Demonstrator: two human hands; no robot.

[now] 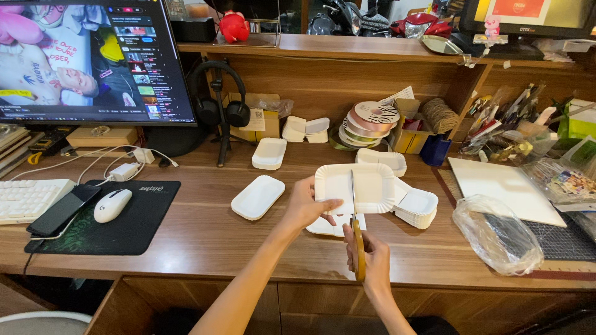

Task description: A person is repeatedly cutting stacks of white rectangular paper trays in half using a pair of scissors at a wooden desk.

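Observation:
My left hand [307,206] grips the near left edge of a white square paper tray [371,184] and holds it above the desk. My right hand [369,256] holds yellow-handled scissors [355,224], whose blades point away from me and run up into the tray's near edge, left of its middle. Under the tray lies a flat white piece [328,227] on the wooden desk [205,239].
More white paper trays lie around: an oblong one [257,196], another [269,152], a stack [416,208]. A crumpled plastic bag [496,232], a white board [504,188], ribbon rolls [370,121], headphones [219,105], a monitor [93,62], keyboard [28,197], phone [61,209], mouse [112,204].

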